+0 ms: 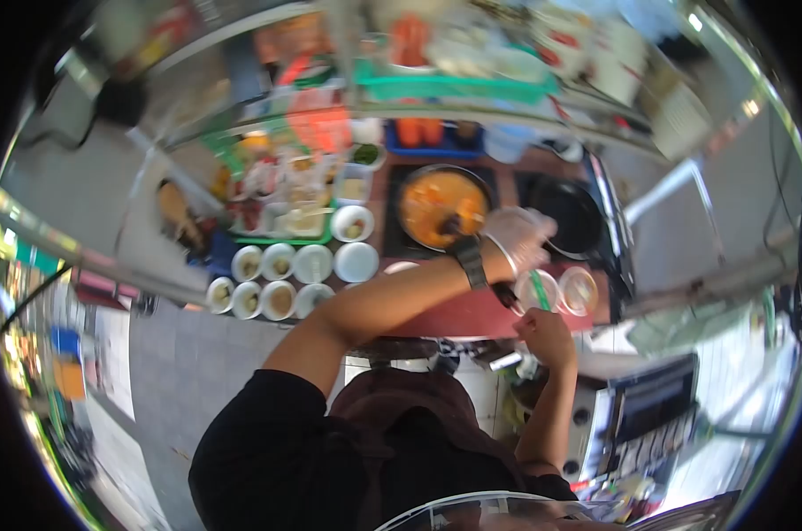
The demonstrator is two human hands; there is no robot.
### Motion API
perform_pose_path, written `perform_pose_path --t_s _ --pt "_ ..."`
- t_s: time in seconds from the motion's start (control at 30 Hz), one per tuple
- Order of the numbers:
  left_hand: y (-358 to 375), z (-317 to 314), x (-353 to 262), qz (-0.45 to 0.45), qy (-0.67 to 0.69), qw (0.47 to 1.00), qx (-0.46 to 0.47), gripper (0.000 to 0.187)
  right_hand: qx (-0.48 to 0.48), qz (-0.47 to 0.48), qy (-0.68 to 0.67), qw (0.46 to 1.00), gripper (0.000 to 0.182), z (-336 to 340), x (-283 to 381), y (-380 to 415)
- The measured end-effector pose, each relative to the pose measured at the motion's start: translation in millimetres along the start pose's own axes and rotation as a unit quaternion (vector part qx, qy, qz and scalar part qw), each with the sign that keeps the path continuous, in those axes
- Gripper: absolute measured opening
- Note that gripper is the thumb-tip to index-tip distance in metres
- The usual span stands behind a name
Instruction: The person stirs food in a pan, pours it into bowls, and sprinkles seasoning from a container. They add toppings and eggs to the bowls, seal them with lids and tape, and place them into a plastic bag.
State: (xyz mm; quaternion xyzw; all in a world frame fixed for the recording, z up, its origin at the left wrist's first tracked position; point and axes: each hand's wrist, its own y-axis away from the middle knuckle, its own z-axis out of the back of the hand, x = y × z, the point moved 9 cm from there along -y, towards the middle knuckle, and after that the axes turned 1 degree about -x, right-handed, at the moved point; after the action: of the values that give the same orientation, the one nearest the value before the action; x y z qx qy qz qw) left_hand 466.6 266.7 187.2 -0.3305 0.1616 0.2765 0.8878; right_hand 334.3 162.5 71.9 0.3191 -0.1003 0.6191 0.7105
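Observation:
My left hand point(518, 239), in a clear glove with a dark watch at the wrist, reaches across between two pans; its fingers are smeared by motion. Left of it, a pan point(432, 199) holds orange food in sauce, with a dark utensil in it. An empty-looking black pan point(573, 217) lies to its right. My right hand point(540, 329) is closed at the lower end of a green-handled utensil point(540, 290), which lies across a white bowl point(526, 285). Another white bowl point(579, 292) with pale contents stands beside that one.
Several white cups point(313, 264) stand in rows at the left. Behind them is a green tray point(326, 232) of ingredients. A blue tray point(467, 149) with orange items and a glass shelf with a green rim point(454, 87) lie beyond the pans. An oven point(644, 411) stands at the lower right.

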Motion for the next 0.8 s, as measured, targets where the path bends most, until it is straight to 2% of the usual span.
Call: perform_pose_path --t_s 0.03,0.07,0.1,0.13,0.17,0.2,0.23,0.27,0.33,0.4,0.47,0.5,0.53,0.57,0.6,0.63,0.67,0.7,0.73,0.77,0.8 --pt "7 40 -17 -0.035 0.048 0.996 -0.063 0.033 0.039 0.071 -0.061 0.995 0.031 -10 50 -9" --pt "20 79 -38 -0.071 0.117 0.986 -0.097 0.029 0.013 0.214 -0.126 0.969 0.032 -32 87 -22" --pt "34 120 -61 -0.105 0.190 0.968 -0.126 0.027 -0.154 0.444 -0.118 0.875 0.043 -27 141 -11" --pt "53 156 -79 -0.135 0.202 0.959 -0.144 0.027 0.049 0.373 -0.294 0.879 0.051 -54 193 -41" --pt "74 179 -89 -0.165 0.216 0.946 -0.178 0.027 0.096 0.392 -0.324 0.855 0.052 -85 246 -70" --pt "94 198 -92 -0.162 0.268 0.937 -0.153 0.027 0.145 0.407 -0.353 0.830 0.053 -116 299 -99" --pt "113 224 -96 -0.182 0.283 0.925 -0.176 0.024 0.118 0.410 -0.350 0.834 0.050 -117 351 -110" --pt "131 237 -91 -0.170 0.300 0.926 -0.156 0.024 0.059 0.442 -0.314 0.838 0.049 -118 395 -124" --pt "171 260 -86 -0.163 0.321 0.925 -0.126 0.023 0.014 0.429 -0.392 0.814 0.052 -147 459 -180" --pt "207 276 -67 -0.082 0.291 0.948 -0.093 0.022 -0.155 0.459 -0.340 0.806 0.060 -150 513 -213" --pt "243 297 -53 -0.047 0.242 0.965 -0.085 0.021 -0.177 0.447 -0.321 0.816 0.051 -168 545 -244" --pt "269 299 -38 -0.012 0.203 0.975 -0.089 0.018 -0.170 0.448 -0.291 0.828 0.028 -171 559 -243" --pt "292 305 -26 0.056 0.211 0.974 -0.066 0.015 -0.290 0.440 -0.209 0.824 0.015 -184 560 -242" --pt "332 301 -7 0.124 0.175 0.972 -0.093 0.014 -0.255 0.446 -0.218 0.830 0.017 -206 559 -250" --pt "367 297 9 0.230 0.296 0.912 -0.166 0.014 -0.219 0.449 -0.227 0.836 0.019 -210 559 -239" --pt "390 299 25 0.257 0.277 0.906 -0.190 0.014 -0.184 0.451 -0.236 0.841 0.021 -215 558 -229" --pt "415 300 39 0.284 0.258 0.898 -0.214 0.018 -0.435 0.392 -0.353 0.729 0.023 -207 544 -221" --pt "427 297 44 0.236 0.278 0.893 -0.262 0.026 -0.286 0.445 -0.395 0.751 0.021 -169 559 -187" --pt "445 287 59 0.278 0.302 0.874 -0.260 0.029 -0.209 0.411 -0.411 0.786 0.019 -152 565 -188" --pt "446 279 63 0.274 0.303 0.879 -0.244 0.029 -0.117 0.381 -0.432 0.809 0.017 -149 578 -188" --pt "449 273 69 0.283 0.316 0.869 -0.254 0.030 -0.127 0.380 -0.437 0.805 0.017 -132 592 -178"
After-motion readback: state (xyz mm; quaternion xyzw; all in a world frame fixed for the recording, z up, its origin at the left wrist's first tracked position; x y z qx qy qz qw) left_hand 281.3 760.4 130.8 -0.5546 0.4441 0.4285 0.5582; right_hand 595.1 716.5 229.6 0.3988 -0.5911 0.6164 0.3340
